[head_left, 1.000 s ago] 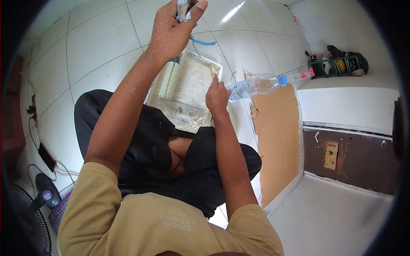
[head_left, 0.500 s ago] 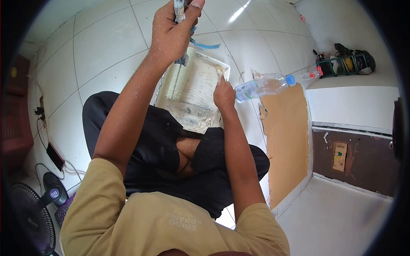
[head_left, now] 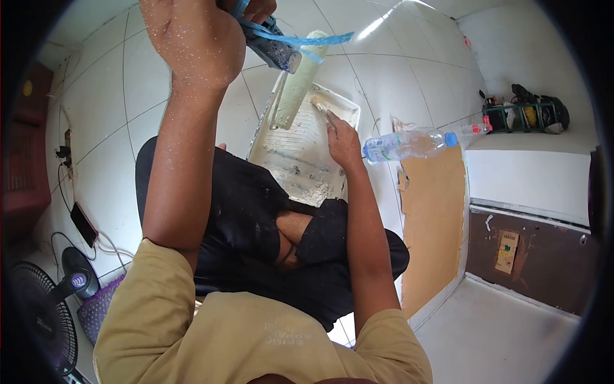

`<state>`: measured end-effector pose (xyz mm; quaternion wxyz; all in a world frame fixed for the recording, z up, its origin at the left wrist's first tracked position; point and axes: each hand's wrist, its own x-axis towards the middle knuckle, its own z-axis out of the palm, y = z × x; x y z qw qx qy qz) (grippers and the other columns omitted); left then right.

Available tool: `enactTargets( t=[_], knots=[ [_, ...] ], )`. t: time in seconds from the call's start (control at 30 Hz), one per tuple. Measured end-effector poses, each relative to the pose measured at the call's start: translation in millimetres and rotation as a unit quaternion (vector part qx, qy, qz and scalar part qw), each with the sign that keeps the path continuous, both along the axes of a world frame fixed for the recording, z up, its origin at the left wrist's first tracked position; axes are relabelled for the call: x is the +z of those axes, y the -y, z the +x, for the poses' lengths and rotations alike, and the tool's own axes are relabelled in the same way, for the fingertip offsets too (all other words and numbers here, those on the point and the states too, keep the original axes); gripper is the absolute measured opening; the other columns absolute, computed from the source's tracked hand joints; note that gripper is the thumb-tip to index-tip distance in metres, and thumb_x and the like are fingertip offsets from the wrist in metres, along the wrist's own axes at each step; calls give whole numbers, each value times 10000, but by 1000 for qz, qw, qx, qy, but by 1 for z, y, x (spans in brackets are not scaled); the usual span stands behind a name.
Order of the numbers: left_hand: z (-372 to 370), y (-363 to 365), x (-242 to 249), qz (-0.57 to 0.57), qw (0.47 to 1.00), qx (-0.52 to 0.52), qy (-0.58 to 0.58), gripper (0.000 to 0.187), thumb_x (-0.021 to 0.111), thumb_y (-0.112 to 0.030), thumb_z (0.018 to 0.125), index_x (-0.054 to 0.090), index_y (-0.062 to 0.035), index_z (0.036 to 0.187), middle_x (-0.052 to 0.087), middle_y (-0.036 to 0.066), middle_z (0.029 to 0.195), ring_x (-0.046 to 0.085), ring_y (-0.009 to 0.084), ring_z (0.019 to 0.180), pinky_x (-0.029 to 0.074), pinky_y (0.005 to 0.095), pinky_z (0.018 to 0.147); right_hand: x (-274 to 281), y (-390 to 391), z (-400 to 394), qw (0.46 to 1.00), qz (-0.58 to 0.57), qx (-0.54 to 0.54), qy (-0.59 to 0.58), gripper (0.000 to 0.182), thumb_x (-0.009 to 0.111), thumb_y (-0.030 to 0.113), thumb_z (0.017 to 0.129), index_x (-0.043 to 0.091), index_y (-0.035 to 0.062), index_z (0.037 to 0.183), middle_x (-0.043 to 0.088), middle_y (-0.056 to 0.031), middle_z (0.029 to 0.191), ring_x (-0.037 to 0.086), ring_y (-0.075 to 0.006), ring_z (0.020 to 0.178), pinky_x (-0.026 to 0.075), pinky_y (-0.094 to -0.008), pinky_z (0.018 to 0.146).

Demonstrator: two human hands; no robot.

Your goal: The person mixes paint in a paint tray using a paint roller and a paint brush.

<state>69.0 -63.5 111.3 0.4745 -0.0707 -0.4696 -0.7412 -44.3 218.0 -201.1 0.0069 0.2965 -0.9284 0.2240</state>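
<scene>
Left hand: the left hand (head_left: 192, 41), speckled with white flecks, is raised high and clenched around the dark handle of a paint roller (head_left: 299, 80).
Roller: its pale sleeve hangs tilted above the far end of the paint tray (head_left: 288, 160); blue tape trails from the handle.
Right hand: the right hand (head_left: 344, 142) grips a small paintbrush (head_left: 322, 105), bristles over the tray's right edge.
Tray: on the white tiled floor, just beyond the person's crossed legs in dark trousers.
Nearby: a clear plastic bottle (head_left: 409, 144) with a blue cap lies right of the tray, beside a brown sheet of cardboard (head_left: 435, 217).
Lower left: a fan (head_left: 45, 320).
</scene>
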Motion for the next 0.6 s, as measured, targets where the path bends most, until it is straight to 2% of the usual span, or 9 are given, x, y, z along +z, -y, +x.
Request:
enactTargets(
  t=[0.07,0.1,0.17,0.23,0.33,0.4,0.47,0.5,0.6],
  knots=[
    [1,15,-5,-13,1000,4,-9,442,440,-515,1115,511,-114,943,386,-42,579,319,37,419,266,229,365,30,16,5,998,42,-50,23,441,514,241,1051,599,53,1441,697,-261,1143,670,-444,1080,497,-535,973],
    [-5,30,-17,-84,993,27,-72,447,427,-520,1118,512,-119,941,386,-41,577,317,34,418,267,229,364,41,18,10,990,83,-108,45,438,519,234,1047,613,43,1430,689,-294,1205,652,-465,1142,496,-510,1029],
    [-12,40,-24,-166,971,97,-142,457,398,-526,1123,511,-126,933,383,-41,572,307,35,411,264,231,363,25,15,6,992,75,-84,49,436,520,232,1048,613,47,1431,684,-299,1221,651,-467,1147,496,-508,1035],
    [-8,36,-20,-146,975,108,-130,462,408,-533,1117,516,-123,934,383,-44,572,306,37,409,263,233,364,15,17,5,999,12,-24,37,419,526,229,1050,627,48,1414,684,-298,1233,654,-470,1140,509,-507,1016],
    [-11,43,-22,-123,974,140,-132,472,426,-546,1105,528,-116,937,387,-48,573,306,42,404,260,238,367,17,29,4,999,-26,-30,32,415,525,225,1051,629,48,1412,689,-291,1232,653,-468,1146,515,-503,1008],
    [-12,45,-30,-109,972,151,-146,478,434,-552,1099,536,-114,941,392,-49,574,306,43,403,258,241,368,15,37,4,994,61,-66,61,411,527,227,1052,636,54,1408,687,-286,1256,651,-455,1175,512,-492,1023],
    [-11,53,-32,-123,971,143,-145,478,448,-557,1092,553,-118,936,398,-50,577,312,43,408,259,245,372,11,50,2,999,12,-9,48,401,525,221,1056,642,54,1401,694,-283,1231,660,-448,1159,516,-489,1015],
    [1,40,-16,-53,988,130,-70,466,458,-546,1091,559,-124,921,399,-50,576,309,43,412,253,250,374,11,54,2,998,-28,23,52,388,529,213,1053,654,41,1378,695,-292,1209,668,-454,1134,519,-494,1002],
    [-10,57,-27,-101,966,182,-153,452,478,-538,1085,563,-129,914,395,-52,572,313,41,420,248,254,381,9,66,-1,998,-55,30,10,391,536,181,1025,655,65,1379,705,-275,1072,679,-448,1033,517,-530,947]
  ],
)
